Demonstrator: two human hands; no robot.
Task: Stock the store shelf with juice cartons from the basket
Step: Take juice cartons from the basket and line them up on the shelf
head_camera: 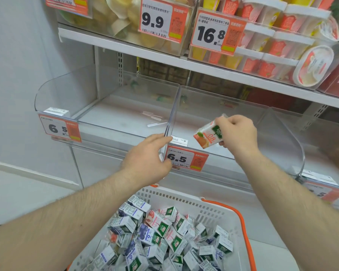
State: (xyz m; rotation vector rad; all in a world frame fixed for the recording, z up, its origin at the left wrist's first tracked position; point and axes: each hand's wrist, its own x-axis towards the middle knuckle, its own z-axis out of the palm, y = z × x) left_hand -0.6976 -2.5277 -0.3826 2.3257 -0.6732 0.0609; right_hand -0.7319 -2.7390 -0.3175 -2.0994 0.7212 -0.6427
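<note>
Head view: my right hand (238, 133) grips an orange-print juice carton (209, 134), tilted, over the front lip of the right clear shelf bin (282, 132); my fingers hide its far end. My left hand (147, 157) is relaxed and holds nothing, fingertips at the acrylic divider (171, 116), thumb covering the edge of the 6.5 price tag (186, 158). Below, the white basket (184, 198) of mixed cartons (157, 229) is cut off by the frame; small print unreadable.
</note>
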